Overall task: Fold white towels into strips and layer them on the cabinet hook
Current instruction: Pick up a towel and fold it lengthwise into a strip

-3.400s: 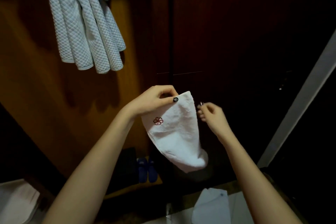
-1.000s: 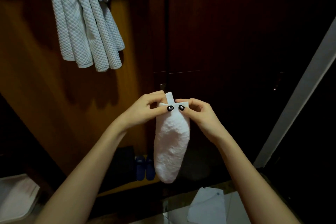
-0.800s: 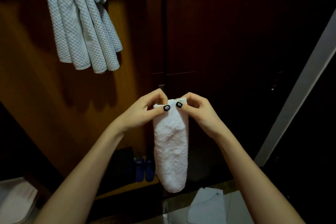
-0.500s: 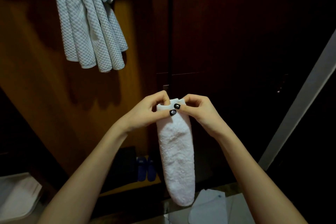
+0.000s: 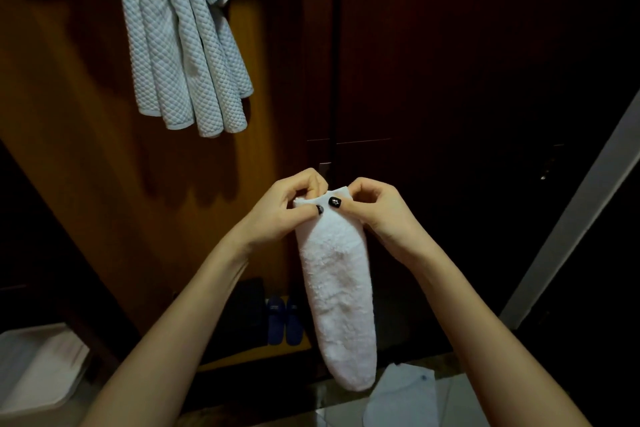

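Observation:
A small white towel (image 5: 337, 291), folded into a narrow strip, hangs straight down in front of the dark cabinet doors. My left hand (image 5: 284, 210) pinches its top left corner and my right hand (image 5: 375, 210) pinches its top right corner, thumbs nearly touching. Several white waffle-textured towels (image 5: 180, 45) hang in layers at the upper left against the lit wooden panel; the hook holding them is hidden above the frame edge.
Dark wooden cabinet doors (image 5: 450, 80) fill the right. A pair of blue slippers (image 5: 282, 321) sits on a low shelf. Another white cloth (image 5: 401, 395) lies on the floor below. A white box (image 5: 38, 364) stands at the lower left. A pale door frame (image 5: 571, 211) slants at right.
The towel went from a wide fold held by my left hand alone to a narrow strip pinched by both hands. It now hangs longer and straighter.

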A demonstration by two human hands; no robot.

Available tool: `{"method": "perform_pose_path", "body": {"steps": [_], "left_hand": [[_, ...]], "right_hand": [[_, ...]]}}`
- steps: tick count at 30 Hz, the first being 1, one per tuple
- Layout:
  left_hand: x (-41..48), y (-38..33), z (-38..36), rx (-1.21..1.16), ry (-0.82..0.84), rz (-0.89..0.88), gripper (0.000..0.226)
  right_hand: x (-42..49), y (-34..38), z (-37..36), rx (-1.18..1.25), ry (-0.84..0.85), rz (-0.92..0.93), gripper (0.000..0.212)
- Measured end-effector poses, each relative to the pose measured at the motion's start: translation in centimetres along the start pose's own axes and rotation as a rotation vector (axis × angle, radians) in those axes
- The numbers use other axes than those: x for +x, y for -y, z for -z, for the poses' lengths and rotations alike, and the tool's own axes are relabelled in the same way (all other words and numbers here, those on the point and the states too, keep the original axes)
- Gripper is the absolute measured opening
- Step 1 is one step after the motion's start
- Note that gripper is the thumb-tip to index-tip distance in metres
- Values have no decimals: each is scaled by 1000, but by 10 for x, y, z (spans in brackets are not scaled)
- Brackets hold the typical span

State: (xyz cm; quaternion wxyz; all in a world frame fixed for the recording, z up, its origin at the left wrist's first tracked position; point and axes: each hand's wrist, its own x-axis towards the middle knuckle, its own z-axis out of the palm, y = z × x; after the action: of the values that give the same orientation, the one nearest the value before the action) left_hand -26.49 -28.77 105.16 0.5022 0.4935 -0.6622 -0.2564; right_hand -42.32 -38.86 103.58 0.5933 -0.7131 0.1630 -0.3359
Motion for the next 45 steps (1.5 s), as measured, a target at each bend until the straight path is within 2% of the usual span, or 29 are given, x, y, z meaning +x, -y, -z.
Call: {"method": "perform_pose_path", "body": {"steps": [5,9,15,18,22,24,25,26,29,34,37,40,43,45], "left_hand": [[-2,2,1,-38,14,-5,18],[-2,0,5,-23,25,22,20],[-2,6,3,59,-264,6,13],[1,7,2,89,-343,-18,12],[7,5,-1,-99,-439,-58,28],[5,5,-8,-216,-383,-60,51],[3,7,-11,-200,-356,-76,58],[1,8,-13,-139,-341,-105,58],[4,10,-15,-31,-294,-121,35],[24,-1,-14,-7,-381,-147,34],[37,-6,-7,-46,-450,-174,33],[48,-8,2,-59,-451,-154,33],[54,-5,3,-158,-432,-143,26],[57,-4,2,-271,-439,-150,23]], "right_hand": [[1,0,-2,134,45,-106,25],[3,3,2,72,142,-130,13],[9,5,5,45,-15,-27,15],[11,9,6,40,-9,17,17],[17,18,8,19,-41,56,18],[22,23,8,-2,-114,81,16],[24,26,8,11,-146,85,15],[26,29,8,34,-168,86,15],[31,40,10,48,-188,107,17],[27,33,11,23,-245,191,35],[11,11,11,-3,-278,182,27],[0,-3,11,-22,-256,153,12],[-3,-7,14,-70,-294,191,10],[-4,-4,14,-109,-250,183,10]]}}
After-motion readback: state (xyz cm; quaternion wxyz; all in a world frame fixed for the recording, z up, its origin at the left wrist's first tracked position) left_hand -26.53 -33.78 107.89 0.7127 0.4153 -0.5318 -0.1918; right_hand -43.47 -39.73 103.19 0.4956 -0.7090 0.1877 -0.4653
